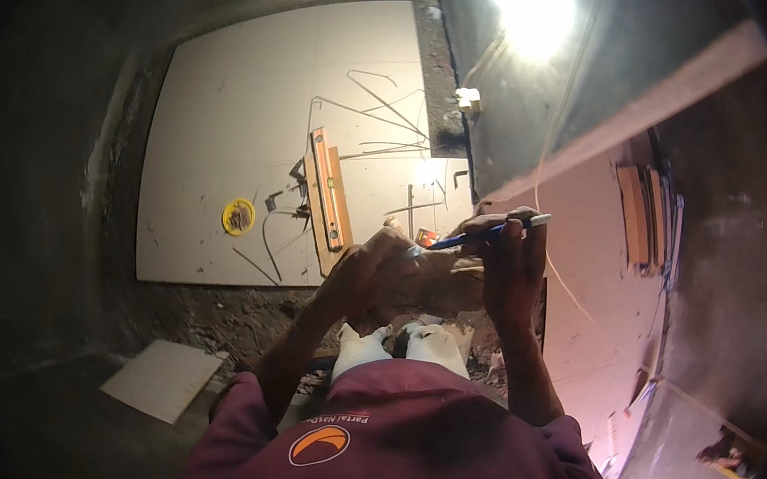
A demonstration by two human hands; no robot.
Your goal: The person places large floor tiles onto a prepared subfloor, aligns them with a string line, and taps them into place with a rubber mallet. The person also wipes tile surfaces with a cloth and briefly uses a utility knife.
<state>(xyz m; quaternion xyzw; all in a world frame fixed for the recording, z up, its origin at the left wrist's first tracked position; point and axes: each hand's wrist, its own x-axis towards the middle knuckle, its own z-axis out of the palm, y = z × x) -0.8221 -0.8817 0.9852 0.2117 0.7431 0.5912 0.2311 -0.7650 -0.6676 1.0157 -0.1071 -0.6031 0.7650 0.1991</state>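
In front of my chest, my right hand (pixel 509 275) is closed around a slim blue pen-like tool (pixel 496 232) with a white upper end. The tool slants down to the left, its lower end close to my left hand (pixel 368 271). My left fingers are pinched together, with a small pale blue glint at their tips; what they grip is too small to name. Beneath my hands the view is dim and partly hidden.
A large tiled floor area (pixel 218 117) carries an orange spirit level (pixel 330 188) on a wooden strip, bent wires (pixel 370 110), a yellow dish (pixel 238 217) and small tools. A lamp (pixel 534 11) glares above. Wood strips (pixel 637 216) stand right; a loose tile (pixel 165 379) lies lower left.
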